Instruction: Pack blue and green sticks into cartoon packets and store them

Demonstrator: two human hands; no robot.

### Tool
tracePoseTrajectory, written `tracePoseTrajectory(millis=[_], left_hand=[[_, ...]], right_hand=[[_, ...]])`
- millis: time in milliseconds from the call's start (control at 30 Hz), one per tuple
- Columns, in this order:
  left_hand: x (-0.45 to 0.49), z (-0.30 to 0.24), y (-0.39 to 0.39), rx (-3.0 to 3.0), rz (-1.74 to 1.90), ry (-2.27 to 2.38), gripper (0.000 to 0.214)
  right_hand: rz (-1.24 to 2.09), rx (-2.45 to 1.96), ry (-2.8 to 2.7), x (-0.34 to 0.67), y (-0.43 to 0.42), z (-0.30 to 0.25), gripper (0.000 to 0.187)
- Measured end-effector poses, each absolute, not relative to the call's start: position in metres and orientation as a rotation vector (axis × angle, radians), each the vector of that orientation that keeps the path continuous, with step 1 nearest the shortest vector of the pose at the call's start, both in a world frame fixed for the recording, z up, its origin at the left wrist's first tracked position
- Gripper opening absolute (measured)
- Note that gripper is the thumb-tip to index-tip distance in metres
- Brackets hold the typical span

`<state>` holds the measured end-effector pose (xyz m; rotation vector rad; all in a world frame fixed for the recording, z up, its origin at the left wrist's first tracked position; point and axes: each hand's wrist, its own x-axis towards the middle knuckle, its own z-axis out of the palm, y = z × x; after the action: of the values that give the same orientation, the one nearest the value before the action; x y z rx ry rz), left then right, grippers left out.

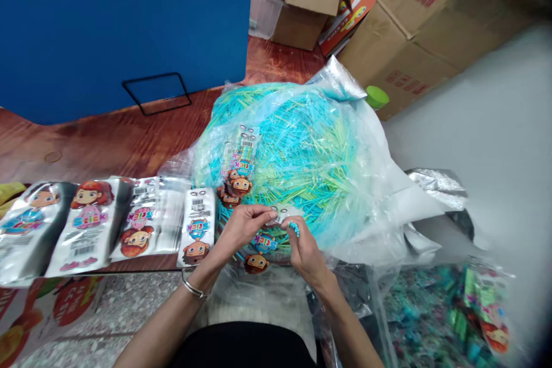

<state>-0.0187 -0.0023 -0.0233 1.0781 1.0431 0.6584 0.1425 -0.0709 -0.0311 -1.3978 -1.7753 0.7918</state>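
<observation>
My left hand (245, 225) pinches the top edge of a small printed pouch (264, 242), which hangs upside down with a cartoon face at its lower end. In my right hand (305, 250) is a bunch of thin blue sticks (294, 228), their ends showing above the fist; its fingertips also meet the pouch's top edge. Both hands are just in front of a large clear bag (357, 184) heaped with loose blue and green sticks (297, 132). On that heap lie a few filled pouches (241, 164), beyond my left hand.
Stacks of flat pouches (88, 224) line the table's (172, 132) front edge at left. A blue panel (121, 29) with a black wire frame stands behind. Cardboard boxes (414, 29) and a green cup (376, 96) are at back right. Filled pouches (487, 310) lie low at right.
</observation>
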Motion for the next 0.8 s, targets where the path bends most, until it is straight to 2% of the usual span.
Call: tracePoseTrajectory(millis=[333,800], left_hand=[[-0.016,-0.039,-0.015,1.18,0.784,1.158,0.027],[-0.035,-0.022,-0.011,1.871,0.958,1.143,0.021]], right_hand=[[0.79,-1.37,-1.762,0.139,-0.073,-0.036,0.017],[0.798,-1.418,-1.721,0.147,-0.07,-0.033,0.017]])
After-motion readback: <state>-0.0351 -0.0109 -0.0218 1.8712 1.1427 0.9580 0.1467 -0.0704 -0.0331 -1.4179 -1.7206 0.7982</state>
